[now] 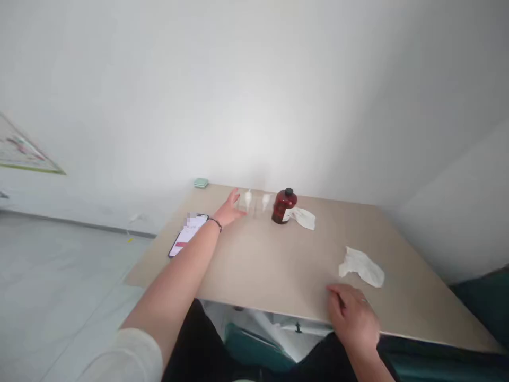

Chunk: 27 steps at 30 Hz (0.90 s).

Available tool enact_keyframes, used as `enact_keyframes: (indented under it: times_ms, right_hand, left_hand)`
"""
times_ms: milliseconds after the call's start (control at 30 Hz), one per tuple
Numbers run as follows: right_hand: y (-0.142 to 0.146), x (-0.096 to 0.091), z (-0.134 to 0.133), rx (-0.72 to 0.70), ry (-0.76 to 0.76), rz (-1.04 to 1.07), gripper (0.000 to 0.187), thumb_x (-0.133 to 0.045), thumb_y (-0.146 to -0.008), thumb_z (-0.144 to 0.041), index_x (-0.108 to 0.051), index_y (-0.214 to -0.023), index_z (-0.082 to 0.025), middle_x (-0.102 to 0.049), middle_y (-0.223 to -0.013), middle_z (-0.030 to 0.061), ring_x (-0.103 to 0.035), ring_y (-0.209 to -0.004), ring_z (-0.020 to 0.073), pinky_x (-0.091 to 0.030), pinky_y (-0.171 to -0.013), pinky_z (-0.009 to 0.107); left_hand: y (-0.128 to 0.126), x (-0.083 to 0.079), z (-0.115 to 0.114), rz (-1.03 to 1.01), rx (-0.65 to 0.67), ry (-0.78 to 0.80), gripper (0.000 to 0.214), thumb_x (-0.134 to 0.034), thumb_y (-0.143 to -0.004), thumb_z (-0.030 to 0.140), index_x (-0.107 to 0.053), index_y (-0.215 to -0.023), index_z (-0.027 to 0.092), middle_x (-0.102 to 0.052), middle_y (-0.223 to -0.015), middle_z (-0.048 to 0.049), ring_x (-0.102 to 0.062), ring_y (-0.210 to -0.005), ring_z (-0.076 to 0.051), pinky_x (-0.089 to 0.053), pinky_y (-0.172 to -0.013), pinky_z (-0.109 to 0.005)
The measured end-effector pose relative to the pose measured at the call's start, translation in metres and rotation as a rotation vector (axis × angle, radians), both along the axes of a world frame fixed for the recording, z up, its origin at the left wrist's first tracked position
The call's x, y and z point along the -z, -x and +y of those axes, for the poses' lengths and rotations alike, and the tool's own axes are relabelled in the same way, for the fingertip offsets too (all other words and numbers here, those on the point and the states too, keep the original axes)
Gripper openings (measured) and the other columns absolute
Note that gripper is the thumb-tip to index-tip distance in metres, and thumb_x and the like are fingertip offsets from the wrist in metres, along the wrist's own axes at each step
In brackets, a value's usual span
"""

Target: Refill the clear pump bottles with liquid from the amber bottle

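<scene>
Toward the back edge of the beige table [254, 265] — left of centre from my remote seat — I have the left hand [229, 210] reaching out, thumb and fingers spread wide. Between and just beyond the fingertips is a clear stand [256, 205], bearing two small white pieces [248, 198] side by side; contact with it I cannot tell. Just right of the stand: a reddish-brown bottle [283, 206], upright, black cap, pale label. One crumpled white tissue [304, 218] lies at its right side.

Right hand [353, 317] rests at the front edge, fingers curled under; I cannot tell whether it holds anything. A second white tissue [363, 268] lies just beyond it, apart from the hand. A phone [186, 236], screen lit, lies left of the left forearm, partly covered by it — and a small green block [201, 183] sits at the far left corner.
</scene>
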State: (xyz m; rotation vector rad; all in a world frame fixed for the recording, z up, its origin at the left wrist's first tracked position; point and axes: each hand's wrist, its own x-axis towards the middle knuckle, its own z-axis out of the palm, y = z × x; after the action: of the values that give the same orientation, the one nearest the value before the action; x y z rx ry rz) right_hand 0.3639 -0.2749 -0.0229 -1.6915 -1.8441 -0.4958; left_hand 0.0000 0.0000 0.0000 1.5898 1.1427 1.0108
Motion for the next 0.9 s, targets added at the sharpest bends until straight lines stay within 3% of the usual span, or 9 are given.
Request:
enact_keyframes:
  times_ms: [167, 400, 567, 700, 800, 900]
  right_hand:
    - [0.001, -0.003, 0.0, 0.001, 0.029, 0.017, 0.029, -0.046, -0.095, -0.031, -0.073, -0.086, -0.022, -0.077, -0.087, 0.0068, -0.073, -0.081, 0.0256, -0.056, -0.067, 0.035]
    - [-0.001, 0.006, -0.001, 0.024, 0.06, 0.096, 0.026, -0.048, -0.095, -0.034, -0.072, -0.089, -0.025, -0.076, -0.089, 0.0056, -0.072, -0.083, 0.0255, -0.057, -0.07, 0.035]
    - [-0.006, 0.008, -0.002, 0.071, 0.144, 0.251, 0.03, -0.048, -0.094, -0.042, -0.073, -0.091, -0.027, -0.077, -0.095, 0.0055, -0.073, -0.089, 0.0276, -0.057, -0.073, 0.038]
    - [0.0, -0.011, 0.013, 0.036, 0.252, 0.52, 0.029, -0.052, -0.092, -0.046, -0.074, -0.091, -0.027, -0.078, -0.094, 0.0054, -0.074, -0.086, 0.0265, -0.058, -0.072, 0.036]
    - [0.022, -0.034, 0.041, -0.129, 0.286, 0.662, 0.029, -0.053, -0.092, -0.046, -0.073, -0.092, -0.026, -0.076, -0.091, 0.0065, -0.072, -0.086, 0.0258, -0.058, -0.076, 0.037]
    - [0.051, -0.055, 0.079, -0.292, 0.283, 0.746, 0.026, -0.054, -0.093, -0.045, -0.072, -0.097, -0.025, -0.075, -0.097, 0.0071, -0.07, -0.092, 0.0254, -0.056, -0.081, 0.038]
  left_hand:
    - [-0.003, 0.004, -0.003, -0.02, -0.062, 0.044, 0.12, -0.087, -0.067, 0.023, -0.014, -0.162, 0.024, -0.033, -0.164, -0.0248, -0.041, -0.15, -0.035, -0.035, -0.119, -0.046]
    - [-0.007, 0.003, -0.006, -0.005, -0.138, 0.017, 0.113, -0.089, -0.064, 0.025, -0.025, -0.157, 0.02, -0.048, -0.146, -0.0219, -0.051, -0.139, -0.034, -0.039, -0.115, -0.048]
    - [-0.011, -0.012, -0.029, -0.012, -0.159, -0.077, 0.08, -0.088, -0.064, 0.03, -0.053, -0.135, 0.019, -0.048, -0.134, -0.0138, -0.054, -0.126, -0.03, -0.046, -0.109, -0.045]
    - [-0.016, -0.031, -0.055, -0.028, -0.074, -0.175, 0.069, -0.086, -0.063, 0.029, -0.056, -0.124, 0.022, -0.049, -0.128, -0.0088, -0.055, -0.12, -0.026, -0.047, -0.107, -0.044]
    - [-0.022, -0.039, -0.073, -0.058, 0.057, -0.184, 0.068, -0.086, -0.065, 0.031, -0.053, -0.123, 0.023, -0.055, -0.125, -0.0077, -0.057, -0.117, -0.026, -0.044, -0.107, -0.046]
    - [-0.033, -0.037, -0.089, -0.096, 0.169, -0.169, 0.067, -0.085, -0.069, 0.033, -0.05, -0.125, 0.023, -0.057, -0.123, -0.0074, -0.057, -0.116, -0.026, -0.043, -0.108, -0.046]
